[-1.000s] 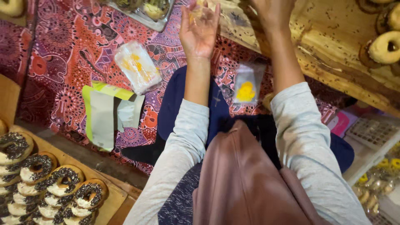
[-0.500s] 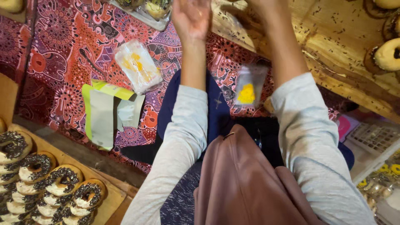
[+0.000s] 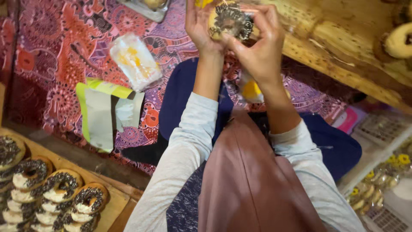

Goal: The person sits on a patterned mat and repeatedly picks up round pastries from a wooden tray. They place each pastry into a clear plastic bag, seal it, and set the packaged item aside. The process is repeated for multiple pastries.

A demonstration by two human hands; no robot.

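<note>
The chocolate-sprinkled doughnut (image 3: 230, 21) sits in a clear plastic wrapper up at the top edge of my view, held between both hands above the patterned red and purple cloth (image 3: 51, 56). I see my left hand (image 3: 198, 23) cupped against its left side, fingers curled partway and the palm turned toward the doughnut. My right hand (image 3: 259, 45) closes on it from the right and below, thumb and forefinger pinching the wrapper at the doughnut's lower edge, the other fingers bent round its far side. Just under my right wrist a small clear bag with a yellow patch (image 3: 251, 90) lies on the cloth, partly hidden by the arm. Toward the cloth's left side lies another clear bag with yellow print (image 3: 135, 61), and just below it a sheet of white paper with a yellow-green border (image 3: 101, 114). At the lower left corner a wooden tray (image 3: 113, 204) carries rows of sprinkled doughnuts (image 3: 51, 189), well apart from my hands. A plain doughnut (image 3: 399, 41) rests on the wooden board (image 3: 343, 38) at the upper right.
</note>
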